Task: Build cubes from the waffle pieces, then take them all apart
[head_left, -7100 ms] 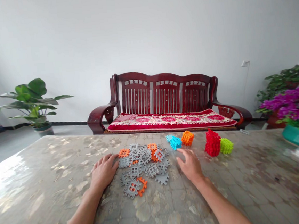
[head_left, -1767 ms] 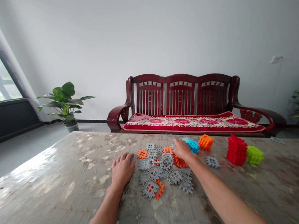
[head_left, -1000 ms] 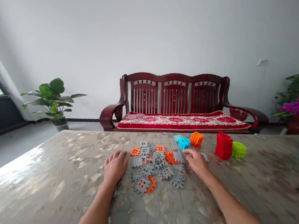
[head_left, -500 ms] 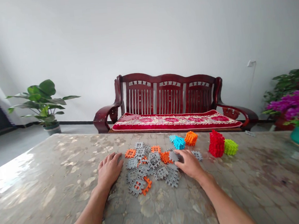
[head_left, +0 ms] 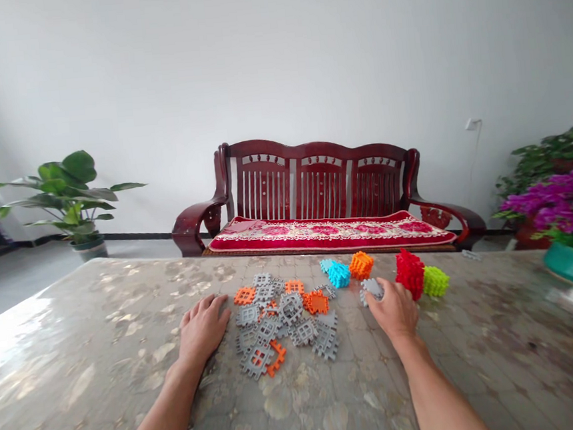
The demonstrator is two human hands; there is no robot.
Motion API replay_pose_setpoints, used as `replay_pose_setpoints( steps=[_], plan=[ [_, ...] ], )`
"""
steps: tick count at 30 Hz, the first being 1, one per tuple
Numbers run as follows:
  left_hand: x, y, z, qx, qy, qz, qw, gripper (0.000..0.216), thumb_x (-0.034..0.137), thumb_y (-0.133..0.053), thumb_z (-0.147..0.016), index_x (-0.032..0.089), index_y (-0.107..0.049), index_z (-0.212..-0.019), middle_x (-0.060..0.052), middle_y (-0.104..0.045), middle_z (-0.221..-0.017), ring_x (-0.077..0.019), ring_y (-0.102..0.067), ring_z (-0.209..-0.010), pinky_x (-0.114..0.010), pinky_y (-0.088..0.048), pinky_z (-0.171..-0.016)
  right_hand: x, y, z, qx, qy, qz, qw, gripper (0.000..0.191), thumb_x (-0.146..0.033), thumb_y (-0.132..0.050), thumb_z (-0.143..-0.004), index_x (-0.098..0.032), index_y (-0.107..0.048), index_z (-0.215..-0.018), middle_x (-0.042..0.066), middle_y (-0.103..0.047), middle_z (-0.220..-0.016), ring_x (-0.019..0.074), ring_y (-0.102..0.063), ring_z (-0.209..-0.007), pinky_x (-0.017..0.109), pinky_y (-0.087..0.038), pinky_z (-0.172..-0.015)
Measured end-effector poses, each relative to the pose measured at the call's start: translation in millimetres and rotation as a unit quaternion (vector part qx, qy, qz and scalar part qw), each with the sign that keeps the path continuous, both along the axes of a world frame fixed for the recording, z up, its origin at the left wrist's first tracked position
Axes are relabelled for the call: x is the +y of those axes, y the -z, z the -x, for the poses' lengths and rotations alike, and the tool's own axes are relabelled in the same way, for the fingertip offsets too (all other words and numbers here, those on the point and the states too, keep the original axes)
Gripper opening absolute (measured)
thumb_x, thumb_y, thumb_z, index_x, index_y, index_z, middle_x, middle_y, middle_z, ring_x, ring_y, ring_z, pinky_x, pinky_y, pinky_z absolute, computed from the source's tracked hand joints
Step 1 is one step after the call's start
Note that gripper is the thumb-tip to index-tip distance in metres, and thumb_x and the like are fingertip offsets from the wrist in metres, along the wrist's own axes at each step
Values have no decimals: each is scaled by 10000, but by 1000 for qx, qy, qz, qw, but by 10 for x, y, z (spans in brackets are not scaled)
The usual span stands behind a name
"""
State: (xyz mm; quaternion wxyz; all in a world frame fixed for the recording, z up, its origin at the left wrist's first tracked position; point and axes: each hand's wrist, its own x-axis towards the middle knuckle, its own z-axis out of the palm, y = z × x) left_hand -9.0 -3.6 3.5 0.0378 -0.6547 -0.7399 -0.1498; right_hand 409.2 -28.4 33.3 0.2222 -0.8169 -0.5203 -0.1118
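Right hand (head_left: 395, 309) rests on the surface (head_left: 103, 365), fingers closed on a grey interlocking tile (head_left: 372, 290) lying apart from the tile pile (head_left: 283, 319), near the red cube (head_left: 409, 274). Left hand (head_left: 203, 329) lies flat, fingers together, steadying the pile's left edge; both forearms extended.

Grey and orange tiles (head_left: 280, 319) between the hands; cyan cube (head_left: 338, 274), orange cube (head_left: 360, 265), red cube (head_left: 410, 273), lime cube (head_left: 435, 280) beyond right hand (head_left: 394, 308); mottled beige-grey table (head_left: 101, 338).
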Motion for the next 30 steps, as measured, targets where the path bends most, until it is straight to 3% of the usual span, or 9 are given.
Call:
replay_pose_setpoints(
  steps=[7,16,24,30],
  plan=[
    [-2,-13,-10,-8,-2,2,1000,465,406,-369,-926,280,-597,-1311,-73,-549,-1421,-275,-495,-1290,-467,-340,-1087,-30,-16,80,-11,22,53,998,516,-504,-551,-858,-214,-596,-1282,131,-635,-1136,304,-576,-1063,383,-420,-856],
    [14,19,6,-9,2,-2,1000,464,412,-369,-922,281,-602,-1302,-72,-552,-1419,-270,-493,-1288,-453,-338,-1084,-27,85,134,-33,32,87,995,769,-621,-546,-841,-121,-451,-1418,207,-585,-1251,350,-549,-1132,442,-417,-903],
    [-3,-11,-11,-13,0,-5,1000,452,405,-389,-916,296,-605,-1297,-68,-568,-1402,-261,-502,-1275,-445,-337,-1085,28,86,78,-39,-41,95,994,578,-458,-551,-868,-151,-527,-1357,173,-660,-1172,314,-583,-1093,394,-408,-896],
    [4,-15,-8,-5,0,2,1000,460,407,-368,-924,298,-602,-1304,-64,-554,-1421,-269,-486,-1303,-451,-340,-1089,25,109,37,-30,-68,55,996,571,-440,-597,-842,-175,-543,-1345,130,-641,-1237,288,-574,-1119,356,-400,-900]
  ],
)
